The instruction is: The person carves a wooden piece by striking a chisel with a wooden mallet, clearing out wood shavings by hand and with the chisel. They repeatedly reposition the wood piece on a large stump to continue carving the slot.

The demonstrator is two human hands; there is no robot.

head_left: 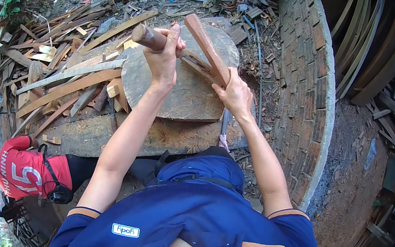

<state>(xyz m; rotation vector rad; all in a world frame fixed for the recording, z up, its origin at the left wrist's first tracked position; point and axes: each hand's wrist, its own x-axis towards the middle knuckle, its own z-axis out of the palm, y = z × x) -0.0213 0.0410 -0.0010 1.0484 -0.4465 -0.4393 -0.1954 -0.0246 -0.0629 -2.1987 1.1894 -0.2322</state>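
My left hand is closed around the thick round wooden handle of a tool, raised over a round wooden chopping block. The tool's far end runs to the right under my hand and meets a reddish wooden slat. My right hand grips that slat at its lower end and holds it tilted on the block's right side. Both my arms reach forward from a blue shirt.
A heap of split wooden slats and offcuts lies left of the block. A curved brick wall runs along the right, with planks behind it. A person in a red shirt crouches at lower left.
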